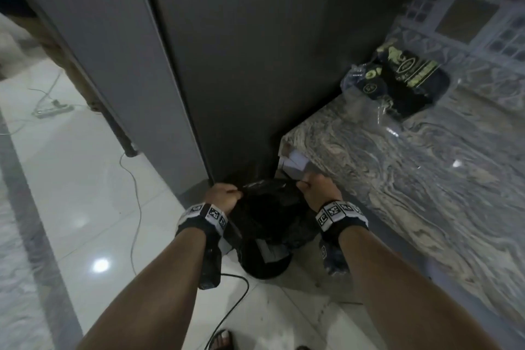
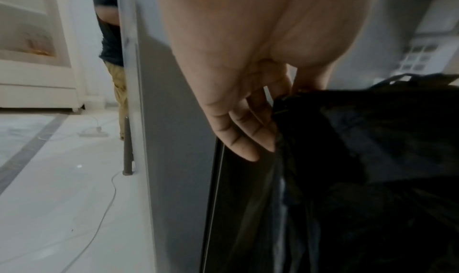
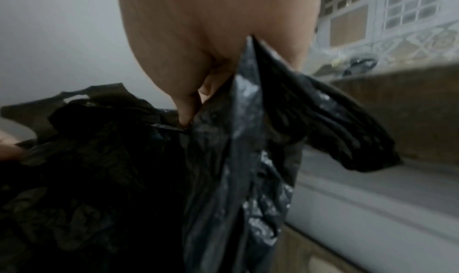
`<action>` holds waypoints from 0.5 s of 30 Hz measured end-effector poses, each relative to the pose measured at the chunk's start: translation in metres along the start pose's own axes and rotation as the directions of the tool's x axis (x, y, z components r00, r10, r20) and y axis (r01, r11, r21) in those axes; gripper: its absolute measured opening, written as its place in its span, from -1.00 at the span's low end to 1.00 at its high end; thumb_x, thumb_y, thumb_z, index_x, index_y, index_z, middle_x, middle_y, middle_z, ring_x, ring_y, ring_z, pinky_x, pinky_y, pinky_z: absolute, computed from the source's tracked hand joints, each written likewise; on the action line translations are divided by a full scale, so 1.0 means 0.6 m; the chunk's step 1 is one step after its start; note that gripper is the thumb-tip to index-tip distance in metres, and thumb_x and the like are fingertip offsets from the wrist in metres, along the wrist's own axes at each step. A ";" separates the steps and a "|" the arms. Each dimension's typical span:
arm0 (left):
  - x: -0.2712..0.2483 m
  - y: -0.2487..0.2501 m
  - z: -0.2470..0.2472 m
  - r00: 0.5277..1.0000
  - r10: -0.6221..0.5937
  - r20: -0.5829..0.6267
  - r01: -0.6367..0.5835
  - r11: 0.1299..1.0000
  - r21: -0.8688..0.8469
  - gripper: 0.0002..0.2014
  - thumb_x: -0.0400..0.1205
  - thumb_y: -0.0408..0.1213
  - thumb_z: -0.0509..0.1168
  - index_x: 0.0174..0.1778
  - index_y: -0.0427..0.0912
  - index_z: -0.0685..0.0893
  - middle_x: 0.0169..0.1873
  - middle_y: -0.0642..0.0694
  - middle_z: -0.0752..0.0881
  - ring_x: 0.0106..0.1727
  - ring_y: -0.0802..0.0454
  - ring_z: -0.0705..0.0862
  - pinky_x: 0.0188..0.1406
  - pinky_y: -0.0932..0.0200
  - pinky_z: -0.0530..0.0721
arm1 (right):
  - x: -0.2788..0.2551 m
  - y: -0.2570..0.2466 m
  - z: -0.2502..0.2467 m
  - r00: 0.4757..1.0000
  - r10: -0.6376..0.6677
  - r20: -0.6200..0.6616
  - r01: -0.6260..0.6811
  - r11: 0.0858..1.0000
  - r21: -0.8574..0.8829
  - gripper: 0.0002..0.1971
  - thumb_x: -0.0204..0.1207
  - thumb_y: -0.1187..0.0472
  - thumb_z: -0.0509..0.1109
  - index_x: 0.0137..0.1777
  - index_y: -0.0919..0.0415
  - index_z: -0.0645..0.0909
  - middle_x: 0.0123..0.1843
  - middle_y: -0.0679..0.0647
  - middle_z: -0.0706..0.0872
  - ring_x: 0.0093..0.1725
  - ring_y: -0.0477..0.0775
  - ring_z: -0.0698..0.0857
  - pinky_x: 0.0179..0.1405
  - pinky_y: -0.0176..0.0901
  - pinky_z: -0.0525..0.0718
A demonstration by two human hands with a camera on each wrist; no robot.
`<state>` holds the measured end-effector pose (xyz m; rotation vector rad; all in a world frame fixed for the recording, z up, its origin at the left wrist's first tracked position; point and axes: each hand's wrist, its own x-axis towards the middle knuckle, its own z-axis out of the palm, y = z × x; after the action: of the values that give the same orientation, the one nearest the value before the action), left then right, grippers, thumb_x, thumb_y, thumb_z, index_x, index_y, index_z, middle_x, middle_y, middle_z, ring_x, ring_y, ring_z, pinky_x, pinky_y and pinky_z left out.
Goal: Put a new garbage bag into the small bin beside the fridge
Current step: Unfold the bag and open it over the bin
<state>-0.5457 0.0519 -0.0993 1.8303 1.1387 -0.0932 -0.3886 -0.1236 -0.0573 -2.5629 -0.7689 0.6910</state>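
1. The crumpled black plastic garbage bag [image 1: 270,207] hangs right beside the tall grey metal fridge [image 1: 227,65], its mouth stretched between both hands.
2. The left hand [image 1: 223,196] pinches the bag's rim on the fridge side: in the left wrist view the thumb and forefinger close on the plastic, while the other fingers [image 2: 238,124] lie straight and pressed together, pointing down along the fridge's edge.
3. The right hand [image 1: 318,190] grips the opposite rim, away from the fridge; its fingers are curled round a bunched fold of the film (the fingertips are hidden in the plastic).
4. The small round dark bin [image 1: 265,261] stands on the white tiled floor at the foot of the fridge, directly under the bag; whether the bag's bottom reaches into it cannot be told.
5. A marbled stone counter [image 1: 412,179] runs away from the fridge's side, and on it, close to the fridge, lies a clear plastic packet with black and yellow-green contents [image 1: 397,82].
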 end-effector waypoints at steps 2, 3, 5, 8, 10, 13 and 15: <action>0.046 -0.047 0.035 0.999 -0.043 0.022 0.044 0.999 -0.030 -0.77 0.55 -0.20 0.38 0.07 -0.17 0.80 0.15 -0.19 0.78 0.24 -0.19 0.69 0.28 0.07 0.59 | 0.023 0.021 0.049 1.000 0.026 0.003 -0.026 1.000 -0.004 -0.71 0.66 0.02 0.18 -0.01 0.21 0.63 -0.05 0.25 0.75 0.00 0.30 0.72 -0.16 0.01 0.63; 0.067 -0.070 0.055 0.999 -0.044 0.031 0.045 0.998 -0.040 -0.78 0.55 -0.23 0.38 0.04 -0.22 0.80 0.12 -0.24 0.79 0.22 -0.22 0.70 0.27 0.03 0.61 | 0.034 0.034 0.075 0.999 0.031 0.004 -0.031 0.999 -0.006 -0.71 0.67 0.02 0.17 0.03 0.20 0.63 -0.03 0.24 0.76 0.01 0.30 0.72 -0.16 0.00 0.62; 0.105 -0.113 0.094 0.997 -0.064 0.039 0.067 0.995 -0.076 -0.83 0.54 -0.34 0.39 -0.04 -0.34 0.80 0.04 -0.32 0.80 0.15 -0.26 0.72 0.17 0.03 0.60 | 0.055 0.064 0.128 0.999 0.043 0.015 -0.043 0.999 0.001 -0.71 0.67 0.03 0.16 0.08 0.20 0.62 0.02 0.25 0.76 0.05 0.31 0.71 -0.11 0.04 0.65; 0.162 -0.180 0.160 0.995 -0.086 0.060 0.091 0.991 -0.100 -0.81 0.52 -0.32 0.44 -0.01 -0.32 0.81 0.03 -0.30 0.81 0.14 -0.22 0.73 0.20 0.02 0.62 | 0.095 0.119 0.212 0.996 0.068 0.061 -0.067 0.998 -0.012 -0.73 0.68 0.06 0.13 0.12 0.21 0.57 0.05 0.29 0.75 0.08 0.34 0.70 -0.03 0.11 0.68; 0.207 -0.225 0.206 0.992 -0.102 0.079 0.110 0.989 -0.103 -0.74 0.47 -0.18 0.45 -0.04 -0.29 0.82 0.04 -0.29 0.81 0.14 -0.23 0.73 0.28 -0.10 0.62 | 0.128 0.161 0.271 0.993 0.090 0.073 -0.089 0.996 -0.010 -0.75 0.68 0.10 0.13 0.15 0.22 0.55 0.07 0.29 0.74 0.12 0.33 0.68 0.06 0.09 0.65; 0.272 -0.297 0.273 0.982 -0.156 0.105 0.172 0.972 -0.160 -0.73 0.43 -0.17 0.44 -0.09 -0.29 0.83 0.08 -0.27 0.80 0.20 -0.23 0.71 0.36 -0.20 0.58 | 0.174 0.229 0.370 0.987 0.137 0.083 -0.134 0.990 -0.045 -0.76 0.66 0.15 0.14 0.19 0.20 0.56 0.11 0.27 0.72 0.14 0.30 0.66 0.02 -0.02 0.56; 0.309 -0.342 0.315 0.980 -0.153 0.123 0.167 0.980 -0.112 -0.65 0.40 -0.09 0.37 -0.06 -0.26 0.82 0.12 -0.24 0.79 0.24 -0.23 0.69 0.38 -0.17 0.56 | 0.195 0.266 0.433 0.976 0.187 0.108 -0.182 0.982 -0.059 -0.75 0.65 0.16 0.16 0.19 0.22 0.59 0.14 0.27 0.73 0.15 0.31 0.68 0.03 -0.01 0.59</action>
<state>-0.5188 0.0592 -0.4330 1.6036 1.1839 -0.2149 -0.3816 -0.1248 -0.3840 -2.6822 -0.5928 0.8921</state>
